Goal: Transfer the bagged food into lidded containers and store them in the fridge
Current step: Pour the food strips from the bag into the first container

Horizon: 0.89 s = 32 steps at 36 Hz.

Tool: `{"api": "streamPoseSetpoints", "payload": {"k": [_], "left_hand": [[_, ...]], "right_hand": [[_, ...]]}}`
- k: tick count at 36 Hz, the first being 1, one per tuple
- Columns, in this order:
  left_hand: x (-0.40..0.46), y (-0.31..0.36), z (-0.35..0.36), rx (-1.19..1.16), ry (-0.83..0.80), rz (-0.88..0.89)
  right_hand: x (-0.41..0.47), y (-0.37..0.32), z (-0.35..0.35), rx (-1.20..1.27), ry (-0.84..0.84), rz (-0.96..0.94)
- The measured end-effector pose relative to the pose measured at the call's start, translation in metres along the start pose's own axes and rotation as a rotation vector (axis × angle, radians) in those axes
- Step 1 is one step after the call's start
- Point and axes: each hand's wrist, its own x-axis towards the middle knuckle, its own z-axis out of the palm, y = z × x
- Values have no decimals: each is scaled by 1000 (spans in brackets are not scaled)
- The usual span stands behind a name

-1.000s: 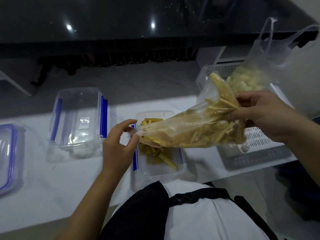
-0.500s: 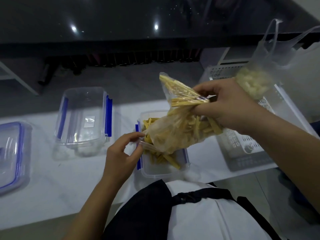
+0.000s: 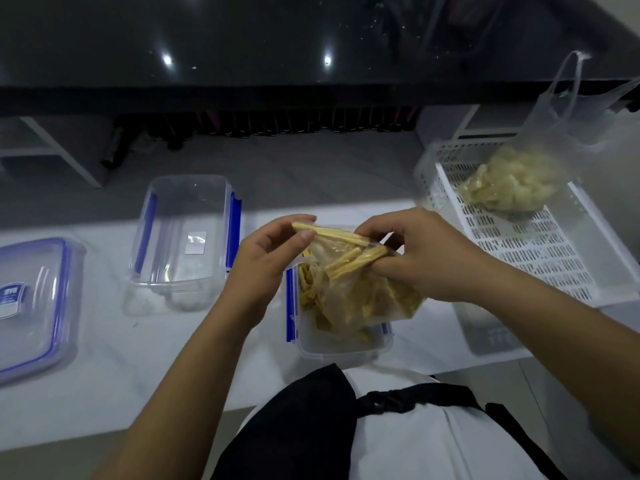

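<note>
We hold one clear bag (image 3: 363,289) of yellow food strips (image 3: 349,263) over one open container (image 3: 343,344) w/ blue clips, near edge of the white counter (image 3: 104,375), centre. Left hand (image 3: 266,268) pinches the bag's upper corner btwn thumb & curled fingers; right hand (image 3: 426,258) grips the bunched plastic, fingers curled round it. Both hands closed on the bag, none free. Our guess: bag is tipped mouth-down so strips drop straight into the container, & the two grips squeeze out what clings. Some strips already lie in the container; a few stay stuck high in the bag.

Count:
- Bags: 2. The one in hand, plus a second bag (image 3: 512,188) of pale chunks, resting far right in the white slotted basket (image 3: 540,258), prob. parked there till its turn.
- Containers: 2 open, the one being filled & an empty container (image 3: 183,237) to its left, well apart, likely for bag no. 2.
- Lids: 1 seen, blue-rimmed lid (image 3: 31,306), far left edge, out of the way.
- Baskets: 1.

Fridge not in view; neither container is lidded yet.
</note>
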Motion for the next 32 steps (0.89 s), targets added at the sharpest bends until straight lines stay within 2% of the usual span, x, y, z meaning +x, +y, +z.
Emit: {"api": "streamPoseSetpoints", "payload": {"k": [4, 10, 17, 21, 25, 29, 32], "left_hand": [[10, 6, 0, -68, 30, 22], [14, 10, -13, 5, 34, 140], [14, 11, -19, -8, 53, 198], [16, 8, -22, -13, -16, 166], [18, 0, -18, 3, -51, 110], [24, -4, -13, 79, -165, 62], [33, -5, -10, 244, -261, 29]], "right_hand": [[-4, 4, -4, 19, 11, 23], [-14, 23, -10, 20, 78, 70], [-37, 67, -18, -4, 114, 211], [-45, 83, -12, 149, 116, 275], [-47, 88, 3, 354, 219, 261], [-49, 87, 12, 537, 295, 218], [-50, 81, 14, 563, 348, 162]]}}
